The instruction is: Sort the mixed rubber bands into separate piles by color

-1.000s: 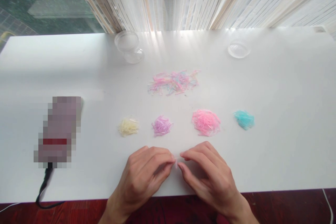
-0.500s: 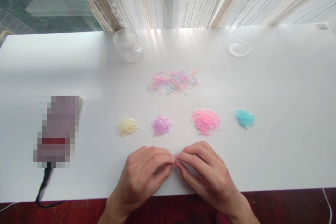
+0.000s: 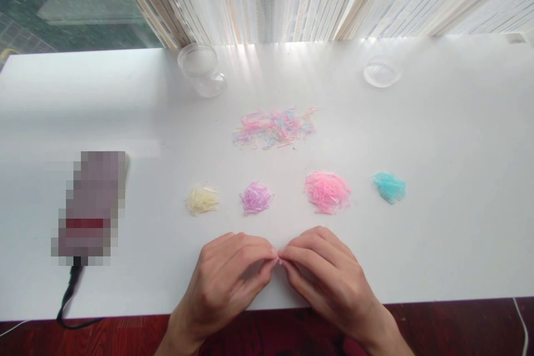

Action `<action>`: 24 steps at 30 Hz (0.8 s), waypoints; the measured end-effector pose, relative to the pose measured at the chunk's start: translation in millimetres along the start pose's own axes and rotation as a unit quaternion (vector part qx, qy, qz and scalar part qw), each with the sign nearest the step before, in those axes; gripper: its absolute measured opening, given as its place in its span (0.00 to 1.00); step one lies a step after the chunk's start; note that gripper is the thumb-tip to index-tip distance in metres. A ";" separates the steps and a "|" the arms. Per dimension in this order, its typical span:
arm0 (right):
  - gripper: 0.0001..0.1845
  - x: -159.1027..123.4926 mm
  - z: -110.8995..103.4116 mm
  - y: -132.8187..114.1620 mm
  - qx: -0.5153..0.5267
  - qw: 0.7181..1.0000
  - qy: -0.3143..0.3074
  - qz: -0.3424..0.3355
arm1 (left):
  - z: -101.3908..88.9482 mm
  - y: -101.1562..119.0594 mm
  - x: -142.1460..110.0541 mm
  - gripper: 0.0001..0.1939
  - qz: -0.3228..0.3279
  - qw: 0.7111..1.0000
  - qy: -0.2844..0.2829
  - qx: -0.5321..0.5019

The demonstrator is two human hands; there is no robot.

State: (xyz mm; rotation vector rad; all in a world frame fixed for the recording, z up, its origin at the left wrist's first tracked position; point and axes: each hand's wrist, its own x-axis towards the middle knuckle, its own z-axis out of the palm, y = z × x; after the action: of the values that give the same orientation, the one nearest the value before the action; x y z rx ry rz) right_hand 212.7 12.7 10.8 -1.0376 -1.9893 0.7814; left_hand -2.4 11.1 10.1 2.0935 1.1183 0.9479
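My left hand [image 3: 231, 272] and my right hand [image 3: 327, 267] meet at the fingertips near the table's front edge. Both are closed in a pinch. A tiny pink bit, seemingly a small elastic band [image 3: 281, 261], shows between the fingertips, mostly hidden by them. Just beyond the hands lie sorted piles of thin elastic bands: a yellow pile [image 3: 202, 200], a purple pile [image 3: 257, 198], a pink pile [image 3: 327, 192] and a turquoise pile [image 3: 389, 187]. Farther back is a loose, mixed-colour heap of bands [image 3: 277, 128].
At the back left of the white table [image 3: 450, 178] stands a clear plastic tub [image 3: 204, 72]. A clear round lid [image 3: 381, 72] lies at the back right. On the left is a blurred-out phone-like object [image 3: 89, 200] with a black cable [image 3: 67, 300]. Striped curtains [image 3: 267, 0] hang behind.
My right fingertips have closed in slightly on the left ones, and a bit of pink now shows just below them. The piles have not changed.
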 end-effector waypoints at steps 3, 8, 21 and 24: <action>0.09 -0.3 0.2 0.3 0.005 1.000 0.001 -0.007 | 0.3 0.6 0.1 0.07 0.003 1.000 0.000 -0.002; 0.12 -1.0 -0.6 -0.7 -0.002 1.000 0.002 -0.024 | 1.2 -0.5 -0.1 0.09 0.001 1.000 0.000 -0.004; 0.15 -7.0 -4.1 -3.0 0.103 0.987 0.105 0.063 | 0.9 0.4 2.9 0.09 0.007 1.000 0.009 -0.002; 0.13 -10.6 -7.9 -3.6 0.126 0.962 0.195 0.146 | 1.3 0.4 3.4 0.09 0.010 1.000 0.013 0.002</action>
State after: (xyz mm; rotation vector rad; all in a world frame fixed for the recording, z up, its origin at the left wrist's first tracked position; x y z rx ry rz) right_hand 222.0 3.2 14.3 -1.2368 -1.3850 0.8801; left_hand 0.1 13.6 10.8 2.1045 1.1153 0.9850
